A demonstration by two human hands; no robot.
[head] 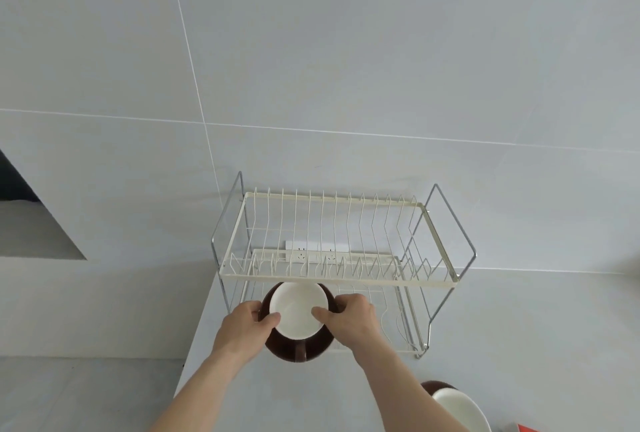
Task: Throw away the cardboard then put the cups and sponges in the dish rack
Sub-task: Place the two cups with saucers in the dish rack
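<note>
On grey counter (485,345), tiled wall (346,50) behind: both grips clasp cup (298,310) at rack (332,279).

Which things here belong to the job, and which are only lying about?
Job: held cup, left hand, right hand, dish rack, second cup.
Lying about: wall sockets, red thing at the bottom edge.
</note>
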